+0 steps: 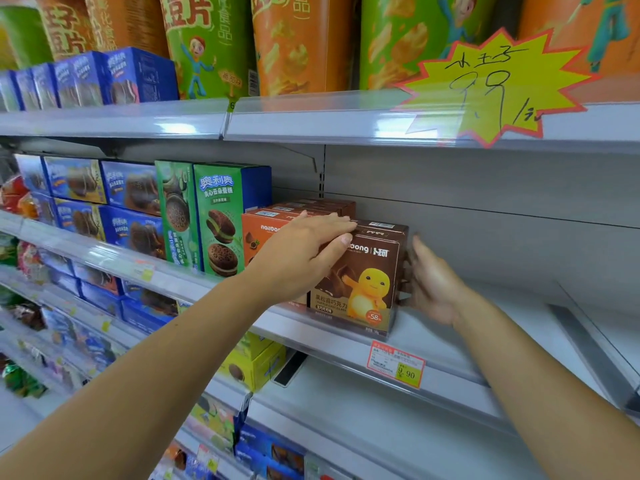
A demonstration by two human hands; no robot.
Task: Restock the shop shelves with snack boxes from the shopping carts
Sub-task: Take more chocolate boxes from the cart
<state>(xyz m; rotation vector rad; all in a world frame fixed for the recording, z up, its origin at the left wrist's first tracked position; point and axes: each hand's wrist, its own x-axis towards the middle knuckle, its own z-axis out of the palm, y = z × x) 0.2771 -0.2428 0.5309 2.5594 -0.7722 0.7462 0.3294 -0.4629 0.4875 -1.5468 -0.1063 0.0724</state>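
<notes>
A brown snack box (363, 285) with a yellow cartoon figure stands at the front of the middle shelf (433, 344). My left hand (304, 251) lies over its top left corner, fingers on the top and thumb on the front. My right hand (433, 282) presses flat against the box's right side, fingers spread. Just left of it stands an orange box (263, 233) of the same brand, with a row of more such boxes (311, 206) behind. No shopping cart is in view.
Green snack boxes (214, 220) and blue ones (131, 209) fill the shelf to the left. Bare shelf runs to the right of the brown box. A yellow starburst price sign (498, 88) hangs from the upper shelf, with tall orange and green tubs (294, 43) above. A price tag (396, 363) sits on the shelf edge.
</notes>
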